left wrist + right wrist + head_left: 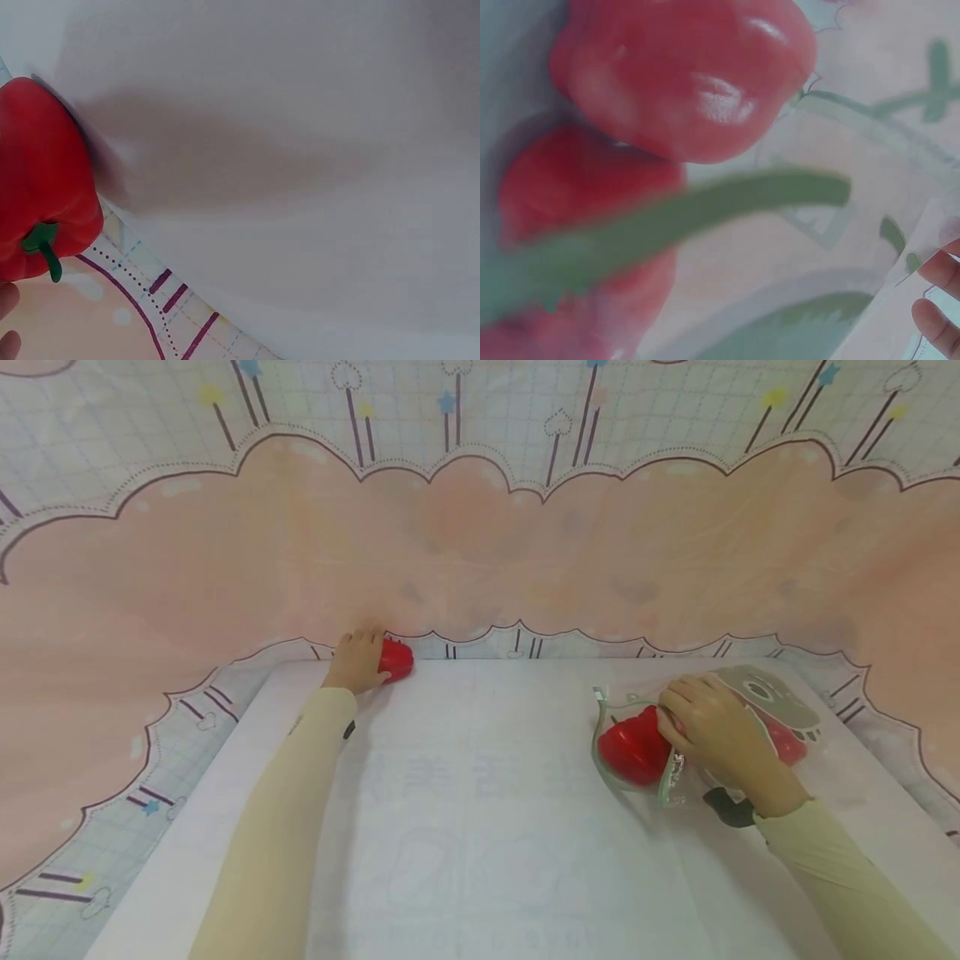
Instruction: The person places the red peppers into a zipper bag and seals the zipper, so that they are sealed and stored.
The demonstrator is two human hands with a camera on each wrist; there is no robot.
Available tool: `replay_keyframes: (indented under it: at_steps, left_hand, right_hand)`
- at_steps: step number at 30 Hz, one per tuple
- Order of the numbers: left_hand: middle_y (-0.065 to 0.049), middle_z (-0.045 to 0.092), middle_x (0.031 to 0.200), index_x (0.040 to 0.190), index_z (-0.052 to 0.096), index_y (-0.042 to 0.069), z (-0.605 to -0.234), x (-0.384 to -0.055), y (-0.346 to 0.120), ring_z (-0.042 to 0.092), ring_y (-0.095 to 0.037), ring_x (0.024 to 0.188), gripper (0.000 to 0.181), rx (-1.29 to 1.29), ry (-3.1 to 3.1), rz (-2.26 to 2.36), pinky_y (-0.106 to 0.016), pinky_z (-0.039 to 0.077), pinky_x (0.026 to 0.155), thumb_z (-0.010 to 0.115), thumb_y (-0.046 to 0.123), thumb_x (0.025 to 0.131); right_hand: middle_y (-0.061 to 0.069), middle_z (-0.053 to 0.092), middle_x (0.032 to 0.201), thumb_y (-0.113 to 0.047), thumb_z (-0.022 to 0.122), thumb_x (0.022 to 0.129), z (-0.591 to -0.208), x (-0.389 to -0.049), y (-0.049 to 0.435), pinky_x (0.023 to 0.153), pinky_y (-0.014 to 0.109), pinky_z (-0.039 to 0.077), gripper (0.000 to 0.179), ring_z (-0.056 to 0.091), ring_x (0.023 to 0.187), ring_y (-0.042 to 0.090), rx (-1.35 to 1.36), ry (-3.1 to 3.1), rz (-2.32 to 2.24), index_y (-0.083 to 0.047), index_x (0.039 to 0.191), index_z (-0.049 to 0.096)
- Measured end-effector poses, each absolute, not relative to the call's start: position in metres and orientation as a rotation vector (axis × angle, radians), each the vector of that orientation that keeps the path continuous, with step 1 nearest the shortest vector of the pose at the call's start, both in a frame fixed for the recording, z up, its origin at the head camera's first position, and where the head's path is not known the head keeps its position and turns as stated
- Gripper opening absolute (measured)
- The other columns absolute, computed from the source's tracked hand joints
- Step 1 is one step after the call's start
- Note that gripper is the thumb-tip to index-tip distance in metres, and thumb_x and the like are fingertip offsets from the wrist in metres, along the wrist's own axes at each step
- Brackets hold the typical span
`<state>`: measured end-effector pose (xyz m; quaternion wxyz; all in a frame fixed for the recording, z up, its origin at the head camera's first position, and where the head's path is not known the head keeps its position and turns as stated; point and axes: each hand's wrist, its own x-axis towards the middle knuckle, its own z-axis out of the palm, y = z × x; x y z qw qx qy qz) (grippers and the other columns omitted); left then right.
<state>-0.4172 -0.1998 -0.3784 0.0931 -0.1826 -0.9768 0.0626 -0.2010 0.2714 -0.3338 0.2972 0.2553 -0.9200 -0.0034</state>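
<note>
At the table's far edge my left hand [356,662] grips a red bell pepper [396,661]. The left wrist view shows this pepper [45,180] with its green stem, fingertips [7,322] just below it. On the right, my right hand [708,727] holds a clear plastic zip bag [671,781] with a green printed design. Red peppers are inside: one [636,747] lies left of the hand, and more red [787,742] shows through at its right. In the right wrist view two peppers [690,82] sit close together behind the plastic, and fingertips [934,322] are at the bag's edge.
A white table [480,827] lies under both arms. Behind it hangs a peach and white patterned cloth [480,552], which also shows along the table's left and right sides.
</note>
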Motion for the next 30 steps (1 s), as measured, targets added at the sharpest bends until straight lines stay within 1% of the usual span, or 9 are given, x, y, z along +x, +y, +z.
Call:
replay_keyframes:
  at_steps: [6,9,16,23,26,30]
  left_hand:
    - [-0.025,0.040,0.139,0.138,0.034,-0.008,-0.3792,-0.4150,-0.2015,0.040,-0.040,0.124,0.082,-0.550,-2.894,0.189,-0.054,0.036,0.107,0.075,0.029,0.077]
    - [-0.026,0.037,0.141,0.139,0.032,-0.008,-0.3785,-0.4135,-0.2020,0.038,-0.040,0.126,0.084,-0.545,-2.901,0.169,-0.054,0.034,0.108,0.076,0.029,0.077]
    - [-0.024,0.038,0.140,0.142,0.027,-0.004,-0.3776,-0.4136,-0.2027,0.038,-0.040,0.126,0.090,-0.528,-2.917,0.120,-0.054,0.033,0.108,0.077,0.029,0.075]
    - [-0.022,0.030,0.147,0.146,0.018,0.001,-0.3791,-0.4127,-0.2032,0.035,-0.041,0.130,0.097,-0.520,-2.953,0.020,-0.055,0.032,0.109,0.078,0.026,0.074]
    - [-0.022,0.028,0.148,0.147,0.017,0.000,-0.3798,-0.4107,-0.2034,0.034,-0.041,0.131,0.098,-0.523,-2.964,0.009,-0.056,0.032,0.109,0.078,0.025,0.075]
    - [-0.023,0.027,0.149,0.146,0.020,-0.003,-0.3811,-0.4088,-0.2045,0.033,-0.040,0.132,0.095,-0.560,-2.957,0.047,-0.055,0.032,0.109,0.078,0.026,0.075]
  right_hand:
    - [0.016,0.069,0.093,-0.011,0.076,0.070,-0.3335,-0.2006,0.2697,0.085,0.049,0.052,0.025,0.060,0.093,0.033,0.673,-2.437,-0.003,-0.003,0.091,0.065]
    - [0.016,0.069,0.091,-0.011,0.075,0.070,-0.3339,-0.2012,0.2693,0.085,0.049,0.051,0.024,0.060,0.092,0.033,0.675,-2.430,0.003,-0.003,0.090,0.065]
    - [0.016,0.069,0.091,-0.013,0.074,0.071,-0.3351,-0.2028,0.2706,0.086,0.048,0.051,0.023,0.060,0.093,0.032,0.671,-2.431,-0.024,-0.003,0.090,0.064]
    - [0.015,0.068,0.090,-0.012,0.074,0.070,-0.3352,-0.2033,0.2708,0.086,0.048,0.051,0.023,0.060,0.092,0.032,0.687,-2.418,-0.026,-0.003,0.089,0.064]
    - [0.015,0.069,0.090,-0.013,0.075,0.070,-0.3354,-0.2029,0.2705,0.086,0.047,0.051,0.023,0.060,0.092,0.032,0.683,-2.422,-0.033,-0.003,0.089,0.064]
    - [0.015,0.069,0.090,-0.013,0.075,0.070,-0.3355,-0.2023,0.2701,0.087,0.048,0.051,0.023,0.061,0.092,0.032,0.674,-2.436,-0.036,-0.004,0.089,0.065]
